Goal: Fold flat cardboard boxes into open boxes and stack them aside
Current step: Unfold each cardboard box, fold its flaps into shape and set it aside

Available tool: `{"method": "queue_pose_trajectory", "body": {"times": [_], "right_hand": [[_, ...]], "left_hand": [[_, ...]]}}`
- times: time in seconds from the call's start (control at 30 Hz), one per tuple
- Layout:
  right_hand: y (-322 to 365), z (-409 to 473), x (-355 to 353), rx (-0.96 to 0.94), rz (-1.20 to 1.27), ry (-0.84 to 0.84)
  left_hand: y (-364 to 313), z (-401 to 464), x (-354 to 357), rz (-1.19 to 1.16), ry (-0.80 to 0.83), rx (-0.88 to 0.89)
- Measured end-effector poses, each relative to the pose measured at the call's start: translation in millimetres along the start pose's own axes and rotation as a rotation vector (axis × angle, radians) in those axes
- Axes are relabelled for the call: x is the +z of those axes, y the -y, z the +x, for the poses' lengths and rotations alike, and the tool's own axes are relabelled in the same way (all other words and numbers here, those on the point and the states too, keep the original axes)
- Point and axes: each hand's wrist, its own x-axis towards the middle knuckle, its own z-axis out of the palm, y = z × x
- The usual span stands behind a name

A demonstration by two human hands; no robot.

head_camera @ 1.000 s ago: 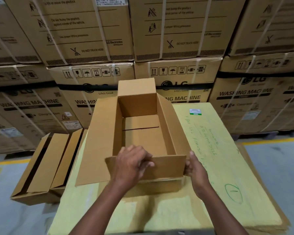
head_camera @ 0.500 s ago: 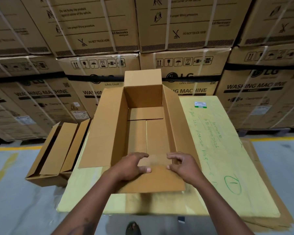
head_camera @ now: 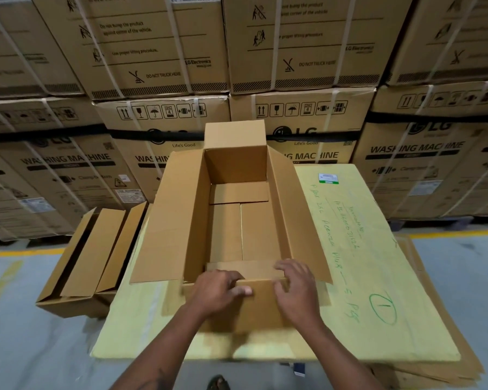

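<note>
An open brown cardboard box (head_camera: 238, 220) stands on a yellow-wrapped stack of flat sheets (head_camera: 358, 263). Its far flap stands up, and its long side flaps lean outward left and right. Both hands are at its near end flap (head_camera: 262, 302), which is folded outward and down. My left hand (head_camera: 219, 294) curls over the flap's fold line with the thumb on the outer face. My right hand (head_camera: 296, 288) grips the same fold from the right, fingers curled over the rim.
Folded open boxes (head_camera: 88, 263) lie stacked on the floor at the left, beside the yellow stack. A wall of strapped washing-machine cartons (head_camera: 307, 80) fills the background. Grey floor with yellow lines lies left and right. A sandalled foot (head_camera: 217, 382) shows at the bottom edge.
The near flap, upright a second ago, has been pushed outward and down. Both hands have come together onto its fold line, and the box sits a little lower on the stack.
</note>
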Motion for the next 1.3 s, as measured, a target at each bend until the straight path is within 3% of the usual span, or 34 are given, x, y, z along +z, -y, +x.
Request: {"method": "queue_pose_trajectory", "body": {"times": [0.1, 0.17, 0.23, 0.33, 0.43, 0.5, 0.53, 0.67, 0.73, 0.83, 0.9, 1.0, 1.13, 1.3], "right_hand": [[-5.8, 4.4, -12.6, 0.314, 0.105, -0.288], [-10.0, 15.2, -19.3, 0.590, 0.157, -0.256], [-8.1, 28.4, -20.0, 0.766, 0.293, -0.092], [6.8, 34.0, -7.0, 0.769, 0.279, 0.064], [15.6, 32.4, 8.1, 1.012, 0.375, 0.033], [17.6, 34.5, 13.8, 1.288, 0.621, -0.037], [20.6, 33.5, 12.2, 1.316, 0.727, -0.017], [22.7, 19.9, -0.4, 1.207, 0.736, -0.051], [29.3, 10.2, -9.9, 1.168, 0.794, -0.135], [53.7, -7.1, -12.4, 0.998, 1.120, -0.257], [58.2, -12.9, -14.5, 0.918, 1.154, -0.358], [47.6, 5.5, -28.9, 0.825, 0.868, -0.401], [52.5, 41.3, -37.5, 0.607, 0.575, -0.083], [69.7, 56.3, -61.6, 0.271, 0.149, -0.068]], "left_hand": [[11.4, 0.5, -10.2, -0.245, -0.188, -0.096], [22.5, 4.7, -16.9, -0.224, -0.241, -0.162], [24.1, 9.0, -22.8, -0.275, -0.113, -0.200], [-8.2, 18.6, -27.7, -0.342, 0.149, -0.113], [-61.6, 40.7, -15.5, -0.541, 0.225, -0.146], [-97.1, 54.7, -3.1, -0.620, 0.256, -0.243], [-113.3, 57.8, -1.9, -0.588, 0.295, -0.277], [-137.6, 68.0, 4.5, -0.437, 0.358, -0.342], [-131.7, 69.1, 4.7, -0.488, 0.332, -0.326], [-110.2, 65.9, -14.4, -0.654, 0.246, -0.291], [-92.8, 62.3, -37.1, -0.810, 0.180, -0.242], [-72.3, 50.8, -72.5, -0.951, 0.152, -0.180], [-64.0, 33.4, -92.9, -1.052, 0.142, -0.131], [-50.1, 15.2, -101.2, -1.238, 0.031, -0.171]]}}
